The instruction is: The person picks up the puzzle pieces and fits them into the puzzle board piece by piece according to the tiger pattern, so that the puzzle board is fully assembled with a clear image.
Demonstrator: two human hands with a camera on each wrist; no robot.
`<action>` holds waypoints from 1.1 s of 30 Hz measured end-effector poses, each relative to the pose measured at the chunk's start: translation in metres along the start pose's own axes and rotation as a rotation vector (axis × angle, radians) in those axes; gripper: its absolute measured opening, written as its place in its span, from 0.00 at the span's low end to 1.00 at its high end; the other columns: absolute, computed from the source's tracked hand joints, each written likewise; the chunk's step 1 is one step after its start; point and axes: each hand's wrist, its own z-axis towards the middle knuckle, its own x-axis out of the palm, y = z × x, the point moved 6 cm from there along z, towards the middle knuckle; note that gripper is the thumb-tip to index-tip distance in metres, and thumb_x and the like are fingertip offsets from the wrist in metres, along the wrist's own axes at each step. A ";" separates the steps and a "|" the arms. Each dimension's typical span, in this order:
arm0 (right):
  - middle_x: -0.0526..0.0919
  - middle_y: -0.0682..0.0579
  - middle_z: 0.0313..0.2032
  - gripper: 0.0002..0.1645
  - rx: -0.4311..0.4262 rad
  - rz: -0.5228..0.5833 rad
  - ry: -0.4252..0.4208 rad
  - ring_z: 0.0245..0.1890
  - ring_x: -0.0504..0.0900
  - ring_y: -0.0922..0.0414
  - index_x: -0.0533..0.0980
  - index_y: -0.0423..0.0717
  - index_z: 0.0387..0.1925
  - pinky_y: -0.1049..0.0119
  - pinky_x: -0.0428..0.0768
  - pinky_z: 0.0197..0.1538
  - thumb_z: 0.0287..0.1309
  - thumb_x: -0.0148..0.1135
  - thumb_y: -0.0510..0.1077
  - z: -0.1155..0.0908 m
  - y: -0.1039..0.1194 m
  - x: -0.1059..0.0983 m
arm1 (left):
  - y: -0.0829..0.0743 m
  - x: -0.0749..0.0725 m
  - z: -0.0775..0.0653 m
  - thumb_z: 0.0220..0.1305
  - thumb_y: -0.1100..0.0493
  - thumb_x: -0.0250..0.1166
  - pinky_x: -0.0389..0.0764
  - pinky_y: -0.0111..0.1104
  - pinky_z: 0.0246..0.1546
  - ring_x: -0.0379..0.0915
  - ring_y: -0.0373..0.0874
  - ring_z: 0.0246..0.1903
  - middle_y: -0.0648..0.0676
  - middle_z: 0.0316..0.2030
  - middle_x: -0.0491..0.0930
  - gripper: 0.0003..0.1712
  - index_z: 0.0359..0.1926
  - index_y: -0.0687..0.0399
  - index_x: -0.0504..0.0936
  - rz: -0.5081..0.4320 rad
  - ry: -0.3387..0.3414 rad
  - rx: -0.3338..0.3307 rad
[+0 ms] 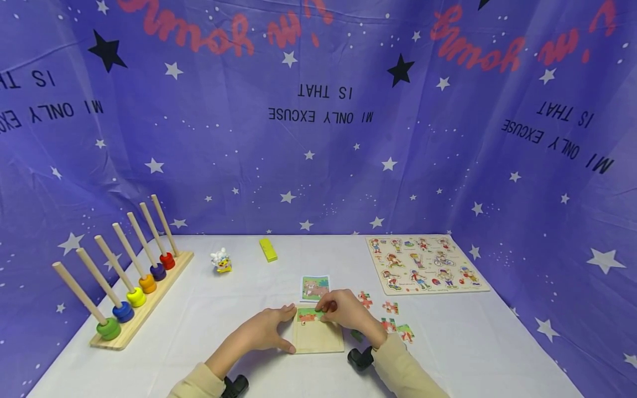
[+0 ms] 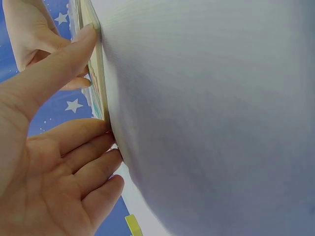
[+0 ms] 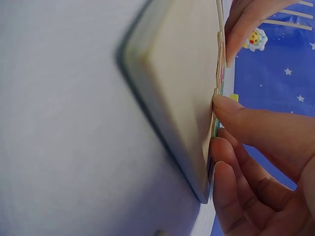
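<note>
A small square wooden puzzle tray (image 1: 318, 340) lies on the white table in front of the person. Along its left side, the left hand (image 1: 264, 331) touches the tray with fairly straight fingers at the far corner and the thumb at the near corner. A red and green jigsaw piece (image 1: 304, 316) lies in the tray's far left corner. Over the far right part, the right hand (image 1: 345, 309) pinches another jigsaw piece (image 3: 215, 114) between thumb and fingers, right at the tray surface. That piece is mostly hidden by the fingers. Just beyond the tray lies a picture card (image 1: 315, 287) showing animals.
Several loose jigsaw pieces (image 1: 390, 307) lie right of the tray, one dark green piece (image 1: 356, 335) partly under the right wrist. A peg board (image 1: 448, 279) with figures is at back right. Farther left are a yellow block (image 1: 268, 250), a toy figure (image 1: 221, 260) and a ring-stacking rack (image 1: 164, 296).
</note>
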 end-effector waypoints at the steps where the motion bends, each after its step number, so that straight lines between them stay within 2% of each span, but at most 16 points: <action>1: 0.81 0.56 0.25 0.08 0.001 -0.001 -0.001 0.22 0.72 0.67 0.84 0.43 0.32 0.74 0.74 0.24 0.47 0.74 0.33 0.000 0.000 0.000 | 0.000 0.000 0.000 0.43 0.45 0.77 0.62 0.53 0.65 0.61 0.61 0.65 0.62 0.67 0.64 0.51 0.65 0.66 0.69 -0.005 0.001 0.002; 12: 0.81 0.58 0.25 0.08 0.024 -0.010 -0.011 0.22 0.72 0.68 0.85 0.44 0.32 0.74 0.73 0.25 0.47 0.74 0.34 0.001 0.003 0.001 | 0.000 -0.001 -0.001 0.42 0.46 0.78 0.62 0.54 0.64 0.61 0.62 0.65 0.63 0.67 0.64 0.52 0.65 0.67 0.69 -0.007 0.006 -0.001; 20: 0.84 0.56 0.29 0.09 -0.003 -0.037 0.007 0.24 0.71 0.68 0.85 0.45 0.34 0.74 0.74 0.27 0.48 0.73 0.35 -0.001 0.001 -0.003 | -0.001 -0.001 0.000 0.43 0.46 0.78 0.62 0.54 0.64 0.61 0.62 0.65 0.63 0.67 0.64 0.51 0.65 0.66 0.69 -0.015 0.013 0.004; 26: 0.84 0.54 0.30 0.11 -0.004 -0.022 -0.008 0.28 0.75 0.65 0.84 0.43 0.37 0.72 0.76 0.32 0.49 0.72 0.34 -0.008 0.002 -0.011 | -0.002 -0.002 0.000 0.42 0.46 0.78 0.60 0.55 0.65 0.60 0.62 0.65 0.62 0.67 0.64 0.51 0.65 0.66 0.69 -0.014 0.009 -0.001; 33: 0.84 0.52 0.32 0.13 -0.018 -0.064 0.004 0.30 0.78 0.62 0.83 0.42 0.40 0.71 0.78 0.33 0.50 0.72 0.35 -0.022 0.002 -0.023 | -0.001 -0.001 -0.001 0.42 0.46 0.78 0.60 0.55 0.65 0.60 0.61 0.66 0.62 0.67 0.64 0.52 0.65 0.66 0.68 -0.017 0.008 0.000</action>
